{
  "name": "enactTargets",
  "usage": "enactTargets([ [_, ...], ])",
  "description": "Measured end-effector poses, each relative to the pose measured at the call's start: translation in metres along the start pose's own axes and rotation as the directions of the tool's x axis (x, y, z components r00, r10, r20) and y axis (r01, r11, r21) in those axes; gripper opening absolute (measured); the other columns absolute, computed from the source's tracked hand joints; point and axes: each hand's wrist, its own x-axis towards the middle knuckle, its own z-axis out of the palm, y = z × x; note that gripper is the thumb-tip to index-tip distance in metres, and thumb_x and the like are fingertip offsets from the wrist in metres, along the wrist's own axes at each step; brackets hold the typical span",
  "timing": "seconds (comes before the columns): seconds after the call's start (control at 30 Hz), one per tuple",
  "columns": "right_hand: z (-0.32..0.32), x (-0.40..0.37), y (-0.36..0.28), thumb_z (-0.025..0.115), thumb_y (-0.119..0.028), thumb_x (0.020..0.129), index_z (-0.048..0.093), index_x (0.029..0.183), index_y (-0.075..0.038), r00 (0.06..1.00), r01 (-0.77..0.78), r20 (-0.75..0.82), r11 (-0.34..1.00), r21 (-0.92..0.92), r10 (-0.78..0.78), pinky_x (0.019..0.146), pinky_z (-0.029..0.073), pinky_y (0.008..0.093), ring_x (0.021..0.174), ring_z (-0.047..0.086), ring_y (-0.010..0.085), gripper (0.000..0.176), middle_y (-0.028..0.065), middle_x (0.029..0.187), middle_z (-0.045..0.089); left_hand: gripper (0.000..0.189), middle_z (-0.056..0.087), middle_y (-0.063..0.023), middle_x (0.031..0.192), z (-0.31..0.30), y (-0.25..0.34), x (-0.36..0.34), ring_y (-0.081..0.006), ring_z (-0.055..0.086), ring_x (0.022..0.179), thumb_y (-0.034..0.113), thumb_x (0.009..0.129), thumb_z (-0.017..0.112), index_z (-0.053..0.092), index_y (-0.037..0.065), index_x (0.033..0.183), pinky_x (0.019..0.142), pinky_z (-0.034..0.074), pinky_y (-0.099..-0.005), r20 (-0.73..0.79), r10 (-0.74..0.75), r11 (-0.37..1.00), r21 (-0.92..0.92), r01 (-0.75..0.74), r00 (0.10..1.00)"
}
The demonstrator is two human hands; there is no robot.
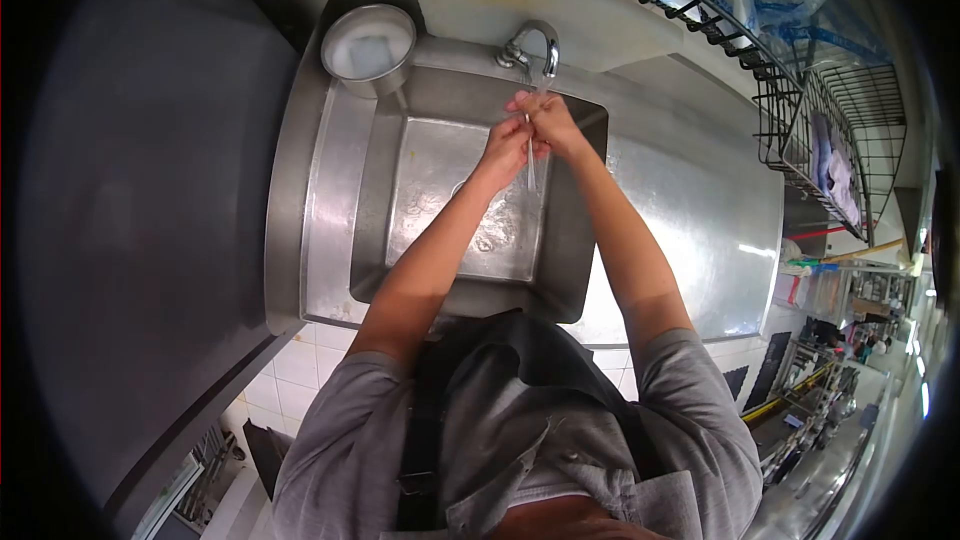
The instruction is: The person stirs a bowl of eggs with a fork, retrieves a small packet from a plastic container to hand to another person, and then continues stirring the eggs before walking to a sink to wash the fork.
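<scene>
My left hand (507, 150) and my right hand (549, 124) are close together under the running faucet (543, 38), over the metal sink (420, 170). Between them is a thin, light-coloured utensil (532, 168), its lower end pointing down toward the sink floor. The fingers of both hands are closed round its upper part. Water falls from the spout onto my right hand. What kind of utensil it is cannot be made out, and its top end is hidden by my fingers.
A round metal pot (368, 48) with whitish contents stands at the sink's back left corner. A steel drainboard (690, 210) lies to the right. Wire baskets (845, 110) with cloths and plastic bags hang at upper right. A dark grey panel (160, 190) rises at left.
</scene>
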Motion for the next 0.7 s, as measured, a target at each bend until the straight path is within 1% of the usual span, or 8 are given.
enactTargets([
  [0.07, 0.018, 0.01, 0.023, 0.055, -0.029, 0.099, 0.069, 0.101, 0.002, 0.985, 0.124, -0.113, 0.989, -0.075, -0.132, 0.074, 0.052, 0.0348, 0.082, 0.066, 0.0204, 0.034, 0.0135, 0.095, 0.072, 0.016, 0.066, -0.0063, 0.097, 0.011, 0.003, 0.019, -0.0144, 0.065, 0.081, 0.014, 0.102, 0.051, 0.061, 0.005, 0.109, 0.072, 0.053, -0.0286, -0.202, 0.066, 0.996, -0.048, -0.077, 0.977],
  [0.1, 0.017, 0.035, 0.058, 0.053, -0.025, 0.098, 0.067, 0.107, 0.002, 0.883, 0.385, -0.158, 0.874, -0.297, -0.443, 0.078, 0.052, 0.0384, 0.091, 0.068, 0.0337, 0.032, 0.0209, 0.097, 0.07, 0.015, 0.065, -0.0062, 0.096, 0.016, 0.004, 0.026, -0.0146, 0.065, 0.081, 0.015, 0.102, 0.051, 0.061, 0.005, 0.107, 0.071, 0.053, -0.0287, -0.299, 0.094, 0.991, -0.067, -0.12, 0.949],
  [0.2, 0.019, -0.012, 0.035, 0.054, -0.017, 0.096, 0.064, 0.115, 0.0, 0.848, 0.387, -0.141, 0.779, -0.493, -0.511, 0.084, 0.051, 0.0455, 0.099, 0.066, 0.0412, 0.028, 0.025, 0.102, 0.068, 0.013, 0.063, -0.0038, 0.086, 0.014, 0.002, 0.033, -0.0127, 0.062, 0.075, 0.014, 0.101, 0.052, 0.061, 0.006, 0.106, 0.065, 0.052, -0.0288, -0.402, 0.105, 0.981, -0.109, -0.162, 0.909],
  [0.3, 0.0, -0.04, 0.034, 0.056, -0.014, 0.095, 0.059, 0.119, 0.008, 0.848, 0.429, -0.062, 0.75, -0.503, -0.527, 0.079, 0.053, 0.0395, 0.091, 0.069, 0.0339, 0.033, 0.0241, 0.102, 0.068, 0.012, 0.059, -0.0008, 0.079, 0.011, 0.011, 0.034, -0.0106, 0.056, 0.069, 0.012, 0.1, 0.054, 0.064, 0.006, 0.101, 0.058, 0.049, -0.0292, -0.416, -0.114, 0.991, -0.106, 0.076, 0.902],
  [0.4, -0.004, -0.056, 0.025, 0.059, -0.006, 0.09, 0.053, 0.129, 0.007, 0.867, 0.313, -0.135, 0.735, -0.602, -0.479, 0.073, 0.054, 0.0376, 0.081, 0.07, 0.0291, 0.041, 0.021, 0.096, 0.069, 0.01, 0.067, -0.0062, 0.096, 0.003, -0.011, 0.047, -0.0161, 0.063, 0.078, 0.007, 0.096, 0.059, 0.064, 0.004, 0.104, 0.067, 0.053, -0.0304, -0.233, -0.016, 0.998, -0.057, 0.003, 0.972],
  [0.5, 0.006, -0.062, 0.031, 0.06, -0.005, 0.09, 0.048, 0.135, 0.005, 0.952, 0.124, -0.227, 0.935, -0.333, -0.207, 0.064, 0.054, 0.0335, 0.069, 0.068, 0.0212, 0.048, 0.0177, 0.09, 0.069, 0.013, 0.066, -0.0079, 0.097, 0.015, -0.014, 0.041, -0.017, 0.063, 0.078, 0.002, 0.094, 0.058, 0.065, 0.002, 0.105, 0.068, 0.054, -0.0322, -0.224, 0.012, 0.997, -0.077, -0.03, 0.974],
  [0.6, 0.005, -0.051, 0.049, 0.059, -0.005, 0.088, 0.047, 0.134, 0.008, 0.957, 0.181, -0.171, 0.943, -0.278, -0.234, 0.061, 0.053, 0.0341, 0.068, 0.07, 0.0248, 0.049, 0.0194, 0.087, 0.068, 0.018, 0.066, -0.0101, 0.097, 0.021, -0.014, 0.035, -0.0181, 0.064, 0.083, 0.0, 0.094, 0.057, 0.065, -0.001, 0.11, 0.074, 0.055, -0.0327, -0.274, 0.075, 0.995, -0.044, -0.09, 0.959],
  [0.7, 0.029, -0.052, 0.06, 0.053, 0.001, 0.09, 0.045, 0.134, 0.01, 0.946, 0.217, -0.296, 0.936, 0.278, -0.131, 0.053, 0.049, 0.0303, 0.057, 0.063, 0.0211, 0.045, 0.0123, 0.077, 0.065, 0.021, 0.066, -0.0118, 0.098, 0.016, -0.007, 0.03, -0.0191, 0.065, 0.089, -0.004, 0.092, 0.057, 0.062, -0.004, 0.113, 0.082, 0.054, -0.0323, -0.302, 0.065, 0.998, 0.044, -0.054, 0.951],
])
